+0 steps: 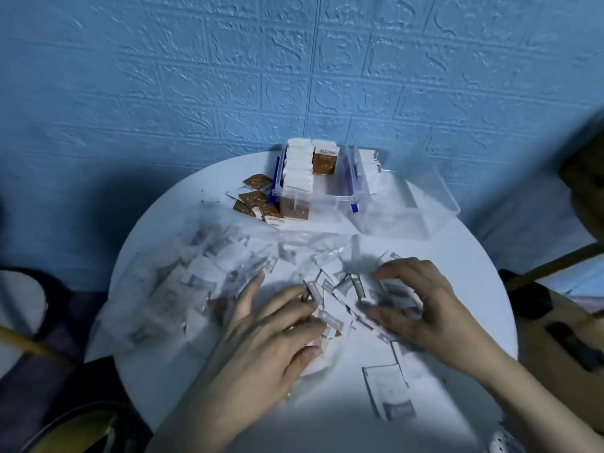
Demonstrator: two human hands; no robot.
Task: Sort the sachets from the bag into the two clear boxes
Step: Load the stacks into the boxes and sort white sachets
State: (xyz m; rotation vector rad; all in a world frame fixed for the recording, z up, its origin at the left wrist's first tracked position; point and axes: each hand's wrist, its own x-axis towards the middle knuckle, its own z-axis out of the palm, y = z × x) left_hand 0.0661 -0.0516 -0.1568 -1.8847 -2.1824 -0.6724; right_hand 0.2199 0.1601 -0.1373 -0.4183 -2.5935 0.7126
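1. Resting on white round table [327,420]: both hands, over loose white sachets [346,289] spread near the centre.
2. L hand [271,335]: fingers spread and mostly straight, laid flat on sachets; nothing pinched that can be made out (motion blur).
3. R hand [421,308]: fingers arched, tips down on a sachet cluster; thumb and fingers curve round it, but whether it actually grips cannot be told.
4. Clear plastic bag [183,286]: crumpled, lying left of hands, more white sachets inside.
5. Clear box w/ blue latches [313,194]: far side of table, packed w/ upright white sachets plus one brown sachet [324,162] standing at back.
6. 2nd clear box [408,194]: just right of 1st, touching or nearly so; a few white sachets at its far-left end.
7. Brown sachets, loose [256,199]: small heap on table just left of 1st box.
8. Single white sachet [390,392]: flat on table, near edge, below R hand.
9. Backdrop: blue brick-pattern wall [196,76].
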